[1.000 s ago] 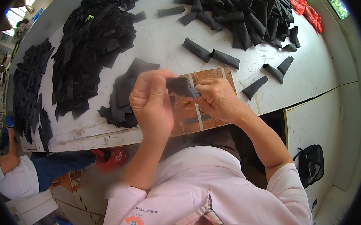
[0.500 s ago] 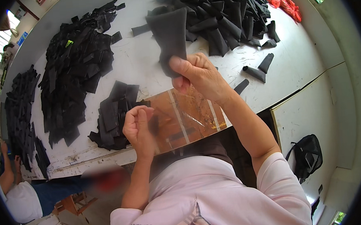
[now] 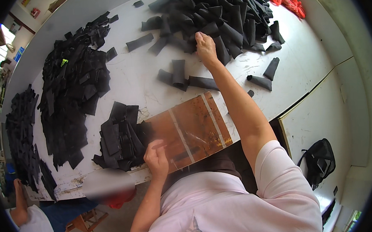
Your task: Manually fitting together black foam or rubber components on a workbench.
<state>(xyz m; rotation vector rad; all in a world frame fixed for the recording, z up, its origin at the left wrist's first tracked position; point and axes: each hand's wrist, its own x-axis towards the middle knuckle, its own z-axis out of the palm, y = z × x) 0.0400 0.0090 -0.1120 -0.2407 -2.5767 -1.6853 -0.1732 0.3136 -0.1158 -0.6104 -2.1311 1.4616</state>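
My left hand point(image 3: 156, 159) rests over the near edge of a brown board point(image 3: 169, 125) crossed by pale strips. Its fingers are curled in and nothing shows in them. My right arm stretches forward, and my right hand point(image 3: 206, 47) is at the near edge of a big heap of black fabric tubes point(image 3: 233, 20). Its fingers point down and are mostly hidden, so what they grip cannot be made out. A few black tubes point(image 3: 179, 73) lie between that heap and the board. Against the board's left side is a small stack of flat black fabric pieces point(image 3: 119, 135).
Larger piles of flat black pieces point(image 3: 70, 102) cover the white table point(image 3: 144, 71) on the left. Red plastic bags point(image 3: 288, 1) lie at the far right. A black bag point(image 3: 318, 162) is on the right. At lower left, another person's arm point(image 3: 20, 205) reaches the table.
My right hand has moved forward to the heap, and the black tube it held up is no longer seen raised. My left hand has shifted slightly right and nearer me.
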